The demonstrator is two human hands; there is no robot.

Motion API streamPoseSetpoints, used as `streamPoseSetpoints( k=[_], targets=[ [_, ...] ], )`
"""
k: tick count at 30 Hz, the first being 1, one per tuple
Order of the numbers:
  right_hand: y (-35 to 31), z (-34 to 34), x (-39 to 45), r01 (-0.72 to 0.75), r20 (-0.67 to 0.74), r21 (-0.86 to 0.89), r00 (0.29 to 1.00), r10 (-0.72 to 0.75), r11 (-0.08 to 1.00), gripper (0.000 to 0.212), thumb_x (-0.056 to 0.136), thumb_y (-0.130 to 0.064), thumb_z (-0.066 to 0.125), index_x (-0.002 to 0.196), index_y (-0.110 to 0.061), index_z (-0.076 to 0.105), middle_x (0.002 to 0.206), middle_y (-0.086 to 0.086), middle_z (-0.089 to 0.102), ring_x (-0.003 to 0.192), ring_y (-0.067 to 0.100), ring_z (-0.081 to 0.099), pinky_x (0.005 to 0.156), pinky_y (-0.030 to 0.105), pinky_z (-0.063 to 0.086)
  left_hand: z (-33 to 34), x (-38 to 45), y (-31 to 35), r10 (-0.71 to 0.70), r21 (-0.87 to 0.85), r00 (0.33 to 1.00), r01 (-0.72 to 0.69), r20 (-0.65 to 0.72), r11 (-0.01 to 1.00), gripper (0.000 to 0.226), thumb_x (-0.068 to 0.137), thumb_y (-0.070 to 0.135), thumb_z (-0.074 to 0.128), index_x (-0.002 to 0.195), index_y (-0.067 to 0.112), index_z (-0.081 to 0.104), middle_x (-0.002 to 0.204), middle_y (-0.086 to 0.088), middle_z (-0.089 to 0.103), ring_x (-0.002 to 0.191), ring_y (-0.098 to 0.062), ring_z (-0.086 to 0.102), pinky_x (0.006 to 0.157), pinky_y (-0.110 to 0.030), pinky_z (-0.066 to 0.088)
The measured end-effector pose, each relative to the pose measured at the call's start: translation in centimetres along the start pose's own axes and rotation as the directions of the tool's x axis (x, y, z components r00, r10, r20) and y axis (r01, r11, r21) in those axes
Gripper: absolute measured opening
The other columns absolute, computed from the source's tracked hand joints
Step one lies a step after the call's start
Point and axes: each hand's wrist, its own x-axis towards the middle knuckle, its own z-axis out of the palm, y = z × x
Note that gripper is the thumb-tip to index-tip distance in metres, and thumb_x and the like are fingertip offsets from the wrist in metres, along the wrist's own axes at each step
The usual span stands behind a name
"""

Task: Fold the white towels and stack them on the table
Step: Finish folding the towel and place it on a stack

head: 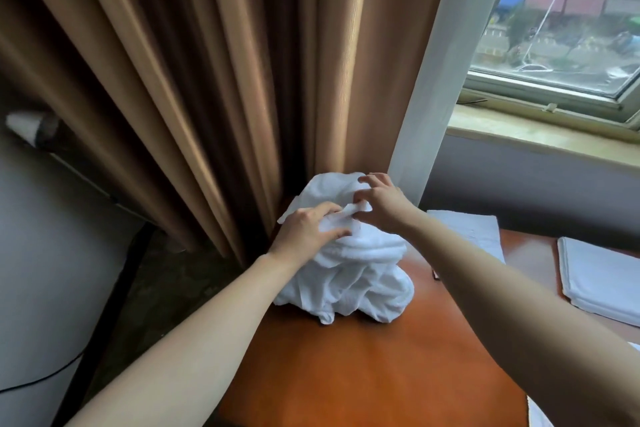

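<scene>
Where the fingers meet atop the pile, the left hand (304, 230) curls round a twisted fold of towel; the right hand (381, 199) pinches the same fold. Crumpled white towels (349, 274) heaped at far left corner of wooden table (363, 374), against brown curtain (207, 80). Two folded towels (602, 281) lie flat, right.

No legible text anywhere.

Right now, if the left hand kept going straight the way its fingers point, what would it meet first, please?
The left hand already grips the crumpled white towel pile; further on, likely the right hand, though depth is unclear.
</scene>
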Motion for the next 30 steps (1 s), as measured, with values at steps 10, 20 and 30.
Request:
streamPoseSetpoints(
  k=[10,20,30],
  targets=[
    [6.4,-2.2,-5.2,-0.014,-0.044,-0.307,0.999,0.001,0.952,0.022,0.082,-0.032,0.072,0.072,-0.018,0.058,0.082,0.002,0.056,0.104,0.027,0.052,0.091,0.031,0.033,0.6,1.1,-1.8,-0.261,0.161,0.963,0.268,-0.062,0.95,0.017,0.091,0.021,0.068,0.074,0.017,0.067,0.078,0.007,0.061,0.083,-0.017,0.059,0.068,-0.029,0.046],
    [8.7,-5.8,-9.6,0.087,-0.263,0.129,0.964,-0.051,0.988,0.005,0.082,-0.015,0.077,0.079,-0.012,0.075,0.086,-0.003,0.064,0.092,0.026,0.056,0.076,0.039,0.05,0.7,1.2,1.6,-0.396,-0.634,0.915,0.263,-0.074,0.728,0.017,0.101,0.018,0.057,0.098,0.007,0.069,0.098,-0.012,0.072,0.096,-0.019,0.066,0.089,-0.042,0.055],
    [7.2,-15.5,-10.5,0.176,-0.614,0.615,0.718,0.328,0.769,0.025,0.075,-0.014,0.059,0.058,-0.007,0.041,0.059,0.002,0.035,0.057,0.011,0.034,0.052,0.028,0.027,-6.2,9.2,11.1,-0.226,-0.586,0.936,0.028,-0.269,0.81,0.04,0.103,0.037,0.054,0.102,-0.001,0.064,0.099,-0.028,0.066,0.08,-0.024,0.06,0.076,-0.053,0.054]
  ],
)
